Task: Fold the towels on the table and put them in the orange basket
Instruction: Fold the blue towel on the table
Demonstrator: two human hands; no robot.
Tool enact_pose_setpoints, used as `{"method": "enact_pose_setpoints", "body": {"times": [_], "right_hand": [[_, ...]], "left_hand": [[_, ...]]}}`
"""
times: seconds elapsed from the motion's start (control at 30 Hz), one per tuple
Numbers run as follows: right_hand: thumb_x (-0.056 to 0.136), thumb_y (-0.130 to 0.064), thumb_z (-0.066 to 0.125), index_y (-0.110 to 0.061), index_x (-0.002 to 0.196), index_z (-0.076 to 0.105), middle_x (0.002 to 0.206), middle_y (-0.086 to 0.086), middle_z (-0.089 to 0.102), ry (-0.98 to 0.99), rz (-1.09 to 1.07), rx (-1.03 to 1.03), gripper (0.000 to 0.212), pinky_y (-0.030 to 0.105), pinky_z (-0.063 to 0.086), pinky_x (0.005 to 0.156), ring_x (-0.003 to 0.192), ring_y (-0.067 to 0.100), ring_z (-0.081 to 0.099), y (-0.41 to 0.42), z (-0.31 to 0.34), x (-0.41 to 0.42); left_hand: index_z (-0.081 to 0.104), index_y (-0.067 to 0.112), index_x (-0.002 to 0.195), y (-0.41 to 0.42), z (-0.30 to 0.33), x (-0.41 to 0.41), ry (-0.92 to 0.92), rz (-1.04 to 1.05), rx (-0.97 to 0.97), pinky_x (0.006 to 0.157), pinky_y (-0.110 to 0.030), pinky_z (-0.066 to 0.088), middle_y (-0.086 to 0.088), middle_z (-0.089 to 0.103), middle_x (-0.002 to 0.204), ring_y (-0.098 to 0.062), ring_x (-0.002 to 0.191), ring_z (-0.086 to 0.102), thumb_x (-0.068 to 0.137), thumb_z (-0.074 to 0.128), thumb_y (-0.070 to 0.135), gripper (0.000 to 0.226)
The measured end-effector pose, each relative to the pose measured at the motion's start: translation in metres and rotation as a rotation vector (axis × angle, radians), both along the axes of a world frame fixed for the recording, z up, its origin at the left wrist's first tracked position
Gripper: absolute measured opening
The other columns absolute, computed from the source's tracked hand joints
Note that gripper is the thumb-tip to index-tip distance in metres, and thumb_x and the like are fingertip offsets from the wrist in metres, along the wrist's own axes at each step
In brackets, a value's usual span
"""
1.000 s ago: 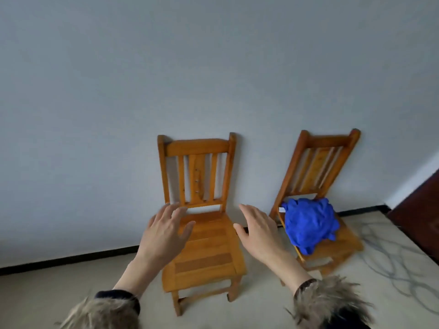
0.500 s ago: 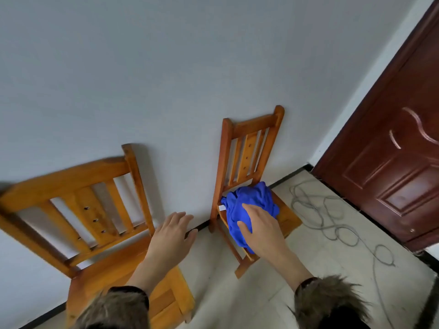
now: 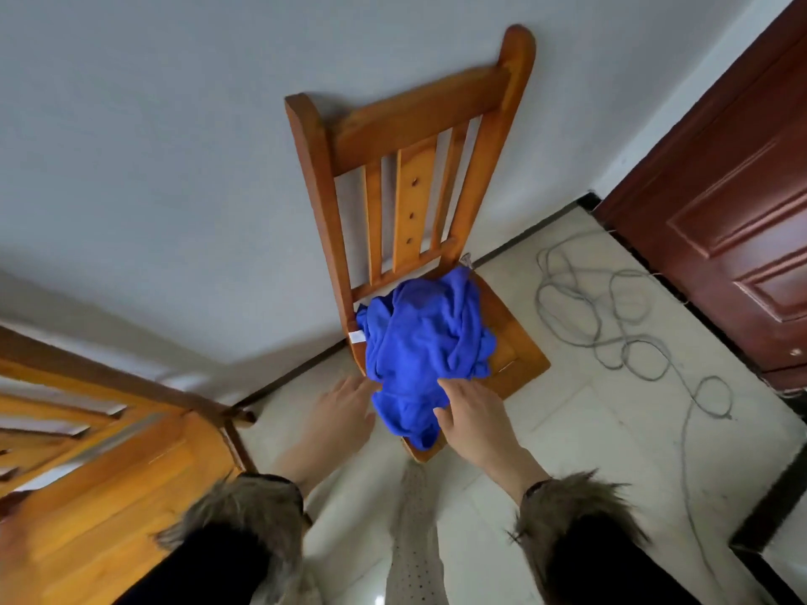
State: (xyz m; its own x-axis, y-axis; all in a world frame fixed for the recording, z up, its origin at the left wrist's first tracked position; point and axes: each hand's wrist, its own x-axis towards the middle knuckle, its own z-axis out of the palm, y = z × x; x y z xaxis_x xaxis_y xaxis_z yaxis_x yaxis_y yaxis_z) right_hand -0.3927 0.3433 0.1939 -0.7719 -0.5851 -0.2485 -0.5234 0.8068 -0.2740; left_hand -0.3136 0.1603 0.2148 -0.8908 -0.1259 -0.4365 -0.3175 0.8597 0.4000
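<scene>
A crumpled bright blue towel (image 3: 425,342) with a small white tag lies heaped on the seat of a wooden chair (image 3: 519,355) that stands against the grey wall. Part of the towel hangs over the seat's front edge. My left hand (image 3: 345,408) reaches to the towel's lower left edge with fingers stretched out, its fingertips at the cloth. My right hand (image 3: 471,412) lies with spread fingers on the towel's lower right part. Neither hand plainly grips the cloth. No orange basket is in view.
A second wooden chair (image 3: 109,473) stands close at the lower left. A dark red door (image 3: 733,203) fills the right side. A grey cable (image 3: 620,325) lies looped on the pale tiled floor between chair and door. My trouser leg (image 3: 415,539) shows below.
The view has swung right and closer to the chair with the towel. Both hands have moved forward onto the blue towel; the left hand was over the other chair before.
</scene>
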Motion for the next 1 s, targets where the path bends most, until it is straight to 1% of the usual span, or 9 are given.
{"method": "enact_pose_setpoints", "body": {"times": [0.1, 0.27, 0.33, 0.4, 0.47, 0.63, 0.8, 0.83, 1.0], "right_hand": [[0.057, -0.018, 0.083, -0.011, 0.094, 0.067, 0.078, 0.003, 0.069, -0.017, 0.035, 0.024, 0.041, 0.035, 0.054, 0.056, 0.071, 0.026, 0.067, 0.004, -0.059, -0.032], [0.055, -0.009, 0.077, -0.014, 0.077, 0.063, 0.068, 0.002, 0.057, 0.067, 0.056, -0.015, 0.027, 0.037, 0.048, 0.055, 0.066, 0.027, 0.059, 0.005, -0.138, -0.052], [0.054, -0.014, 0.078, -0.014, 0.078, 0.062, 0.071, 0.002, 0.055, 0.139, 0.095, -0.019, 0.029, 0.036, 0.044, 0.056, 0.067, 0.027, 0.056, 0.007, -0.161, -0.056], [0.054, -0.021, 0.081, -0.016, 0.078, 0.061, 0.072, 0.001, 0.053, 0.184, 0.138, 0.007, 0.033, 0.036, 0.040, 0.058, 0.070, 0.025, 0.055, 0.008, -0.184, -0.059], [0.053, -0.019, 0.082, -0.018, 0.075, 0.059, 0.071, -0.001, 0.052, 0.226, 0.168, 0.012, 0.031, 0.035, 0.037, 0.061, 0.070, 0.023, 0.053, 0.007, -0.208, -0.058], [0.058, -0.016, 0.078, -0.018, 0.080, 0.062, 0.078, 0.000, 0.056, 0.326, 0.127, -0.017, 0.028, 0.037, 0.033, 0.073, 0.075, 0.024, 0.055, 0.010, -0.253, -0.054], [0.064, -0.016, 0.075, -0.018, 0.075, 0.061, 0.075, 0.001, 0.055, 0.387, 0.138, -0.024, 0.018, 0.040, 0.037, 0.070, 0.072, 0.025, 0.054, 0.010, -0.263, -0.058], [0.066, -0.014, 0.073, -0.017, 0.072, 0.060, 0.073, 0.001, 0.054, 0.392, 0.137, -0.033, 0.015, 0.039, 0.038, 0.069, 0.071, 0.025, 0.053, 0.010, -0.262, -0.060], [0.073, -0.012, 0.055, -0.015, 0.076, 0.056, 0.065, -0.002, 0.052, 0.356, 0.090, -0.103, 0.004, 0.035, 0.037, 0.063, 0.066, 0.023, 0.051, 0.012, -0.230, -0.068]], "left_hand": [[0.036, 0.026, 0.139, 0.020, -0.060, -0.016, -0.158, 0.053, 0.031, 0.105, -0.030, 0.030, 0.005, 0.036, 0.146, -0.016, 0.134, 0.033, 0.093, 0.047, 0.021, 0.048], [0.037, 0.024, 0.139, 0.033, -0.144, -0.029, -0.262, 0.063, -0.020, 0.102, -0.028, 0.032, 0.006, 0.037, 0.144, -0.016, 0.132, 0.034, 0.090, 0.046, 0.017, 0.050], [0.058, 0.020, 0.120, 0.035, -0.173, -0.041, -0.125, 0.054, -0.050, 0.086, -0.025, 0.046, 0.003, 0.057, 0.124, -0.018, 0.115, 0.055, 0.077, 0.062, 0.016, 0.043], [0.071, 0.019, 0.088, 0.038, -0.207, -0.049, -0.015, -0.016, -0.118, 0.060, -0.023, 0.053, 0.002, 0.068, 0.091, -0.021, 0.084, 0.068, 0.048, 0.081, 0.015, 0.042], [0.071, 0.016, 0.082, 0.041, -0.235, -0.056, 0.043, -0.036, -0.140, 0.057, -0.026, 0.053, -0.001, 0.068, 0.084, -0.025, 0.077, 0.067, 0.039, 0.085, 0.005, 0.047], [0.067, 0.017, 0.089, 0.055, -0.272, -0.069, 0.170, -0.060, -0.214, 0.068, -0.029, 0.042, -0.004, 0.063, 0.090, -0.024, 0.083, 0.059, 0.056, 0.079, 0.013, 0.036], [0.065, 0.017, 0.078, 0.045, -0.282, -0.069, 0.250, -0.102, -0.330, 0.070, -0.029, 0.037, -0.001, 0.061, 0.083, -0.023, 0.077, 0.058, 0.068, 0.069, 0.012, 0.012], [0.065, 0.016, 0.078, 0.043, -0.280, -0.070, 0.258, -0.105, -0.312, 0.071, -0.029, 0.036, 0.000, 0.061, 0.081, -0.023, 0.076, 0.059, 0.072, 0.063, 0.014, 0.007], [0.059, 0.013, 0.085, 0.040, -0.237, -0.075, 0.222, 0.110, 0.052, 0.077, -0.023, 0.030, 0.003, 0.062, 0.076, -0.020, 0.068, 0.059, 0.083, 0.036, 0.025, 0.026]]}}
